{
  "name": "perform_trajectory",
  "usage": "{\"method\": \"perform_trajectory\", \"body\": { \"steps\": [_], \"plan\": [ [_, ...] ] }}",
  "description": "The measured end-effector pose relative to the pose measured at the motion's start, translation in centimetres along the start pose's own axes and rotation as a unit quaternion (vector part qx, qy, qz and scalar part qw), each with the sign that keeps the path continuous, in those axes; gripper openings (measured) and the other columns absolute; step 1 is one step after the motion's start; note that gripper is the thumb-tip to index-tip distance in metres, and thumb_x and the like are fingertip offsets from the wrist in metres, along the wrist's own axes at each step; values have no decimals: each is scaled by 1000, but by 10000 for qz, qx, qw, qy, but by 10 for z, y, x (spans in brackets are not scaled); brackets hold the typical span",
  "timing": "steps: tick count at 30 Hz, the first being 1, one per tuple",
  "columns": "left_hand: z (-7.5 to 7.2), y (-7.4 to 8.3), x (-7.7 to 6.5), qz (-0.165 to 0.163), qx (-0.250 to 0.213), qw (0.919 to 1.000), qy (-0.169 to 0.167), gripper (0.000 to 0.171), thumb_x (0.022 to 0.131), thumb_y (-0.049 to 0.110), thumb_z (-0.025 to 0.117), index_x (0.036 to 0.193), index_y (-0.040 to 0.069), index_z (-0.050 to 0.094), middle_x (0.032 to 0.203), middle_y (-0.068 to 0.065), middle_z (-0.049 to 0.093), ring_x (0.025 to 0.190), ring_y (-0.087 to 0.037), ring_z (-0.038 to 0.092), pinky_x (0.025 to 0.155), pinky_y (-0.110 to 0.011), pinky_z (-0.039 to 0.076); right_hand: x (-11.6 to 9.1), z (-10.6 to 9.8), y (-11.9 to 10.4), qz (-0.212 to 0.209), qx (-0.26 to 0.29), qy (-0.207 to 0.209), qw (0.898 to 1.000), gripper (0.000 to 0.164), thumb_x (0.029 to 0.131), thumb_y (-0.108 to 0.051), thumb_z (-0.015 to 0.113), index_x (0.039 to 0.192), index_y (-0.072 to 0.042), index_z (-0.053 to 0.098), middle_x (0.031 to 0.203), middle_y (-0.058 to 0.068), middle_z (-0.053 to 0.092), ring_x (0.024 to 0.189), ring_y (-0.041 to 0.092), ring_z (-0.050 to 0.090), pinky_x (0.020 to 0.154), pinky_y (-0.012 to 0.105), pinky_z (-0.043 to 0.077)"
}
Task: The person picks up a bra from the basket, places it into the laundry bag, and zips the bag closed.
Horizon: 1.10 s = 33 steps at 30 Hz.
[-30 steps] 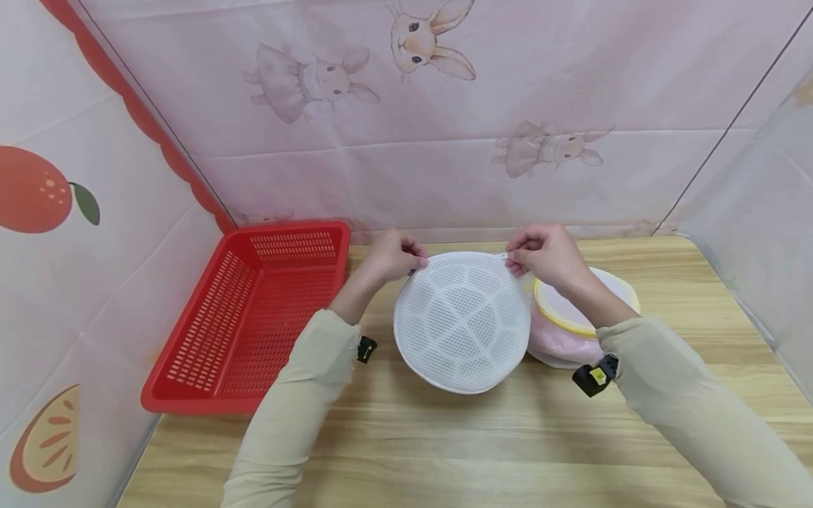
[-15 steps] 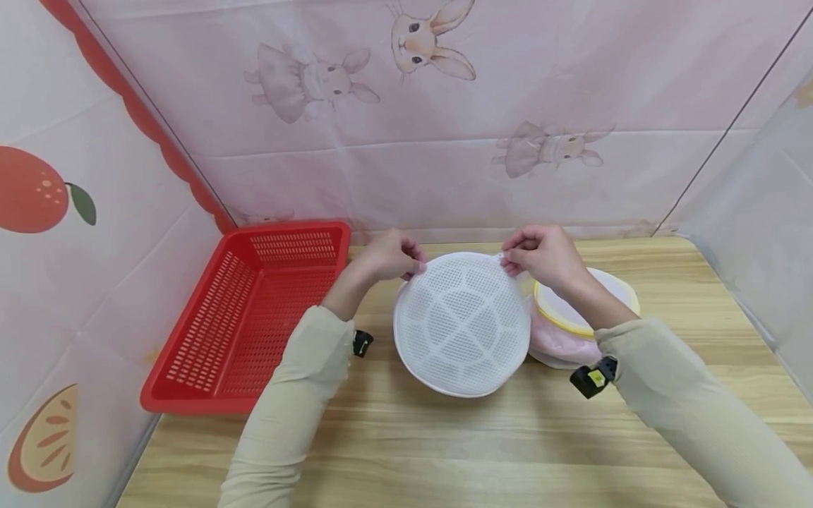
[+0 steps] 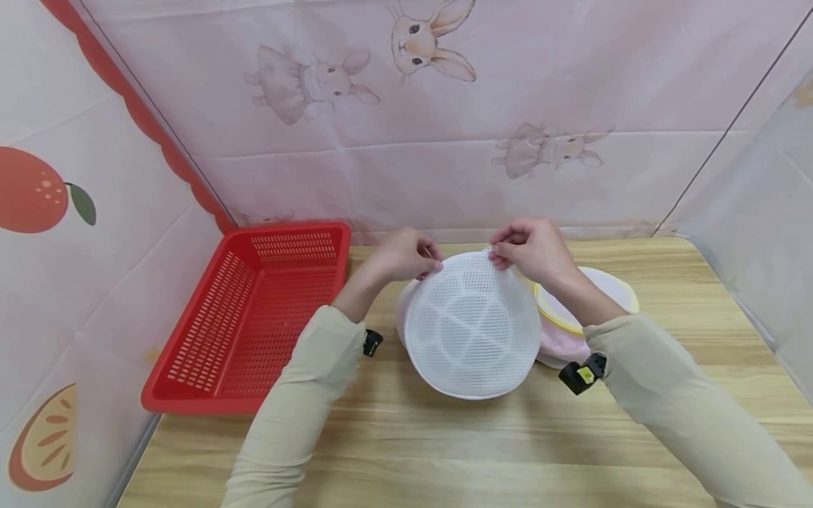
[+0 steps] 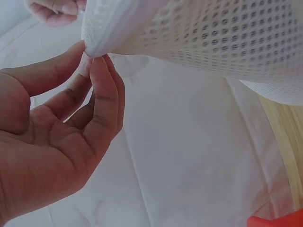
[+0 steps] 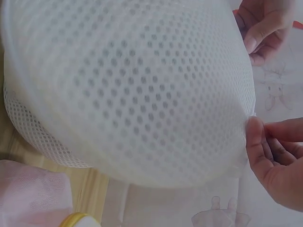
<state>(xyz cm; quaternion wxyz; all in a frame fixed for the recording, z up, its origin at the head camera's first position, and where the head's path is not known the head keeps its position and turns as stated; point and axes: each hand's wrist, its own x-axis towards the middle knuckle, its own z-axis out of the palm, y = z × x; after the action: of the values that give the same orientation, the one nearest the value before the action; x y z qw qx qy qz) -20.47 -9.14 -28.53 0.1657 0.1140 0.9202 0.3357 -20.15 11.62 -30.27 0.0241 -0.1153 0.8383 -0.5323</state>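
Observation:
A round white mesh laundry bag (image 3: 473,331) is held up over the table, its circular end facing the head camera. At its upper left edge my left hand (image 3: 409,255) pinches the rim between thumb and fingers, as the left wrist view also shows with the left hand (image 4: 66,104) below the bag. My right hand (image 3: 528,250) pinches the top edge at a small white piece, possibly the zipper pull. In the right wrist view the thumb and index finger of the right hand (image 5: 279,156) meet on the bag's edge. What the bag holds cannot be told.
To the left stands a red plastic basket (image 3: 244,403) with slotted walls. Right of the bag, partly behind my right forearm, lies a pink and white mesh bag (image 3: 559,339) with yellow trim. A printed cloth wall (image 3: 432,190) rises behind the wooden table (image 3: 457,451).
My right hand has moved left along the bag's top edge, closer to my left hand. The left hand has shifted slightly right, and the bag has turned and moved a little right.

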Motion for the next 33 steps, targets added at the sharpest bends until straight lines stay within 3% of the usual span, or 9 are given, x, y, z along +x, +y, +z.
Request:
{"method": "perform_trajectory", "body": {
  "steps": [8,13,21,33],
  "plan": [
    [5,7,0,65,-5,9999,86,5,85,6,63,86,1,64,78,-8,58,64,-16,52,58,-21,46,1,3,-3,-182,-133,85,9997,8,85,6,57,88,12,61,74,19,65,57,11,61,57,24,53],
    [8,4,3,133,130,9990,412,5,84,5,62,84,1,64,77,-6,58,69,-16,51,59,-21,43,1,2,-4,-53,-274,109,9996,8,86,5,56,87,11,61,75,19,65,58,12,61,57,23,53],
    [12,-4,6,168,-40,9967,797,5,82,3,63,83,0,66,74,-6,59,70,-15,51,60,-19,40,-1,-1,-4,109,-387,82,9992,8,85,3,57,87,10,61,74,17,65,57,13,60,55,23,52],
    [13,-16,7,-194,-451,9933,1042,5,83,5,63,85,1,66,78,-8,58,71,-18,51,58,-21,42,-4,-9,7,345,-233,68,9991,10,85,4,56,88,12,60,73,15,65,57,11,60,55,23,52]
  ]
}}
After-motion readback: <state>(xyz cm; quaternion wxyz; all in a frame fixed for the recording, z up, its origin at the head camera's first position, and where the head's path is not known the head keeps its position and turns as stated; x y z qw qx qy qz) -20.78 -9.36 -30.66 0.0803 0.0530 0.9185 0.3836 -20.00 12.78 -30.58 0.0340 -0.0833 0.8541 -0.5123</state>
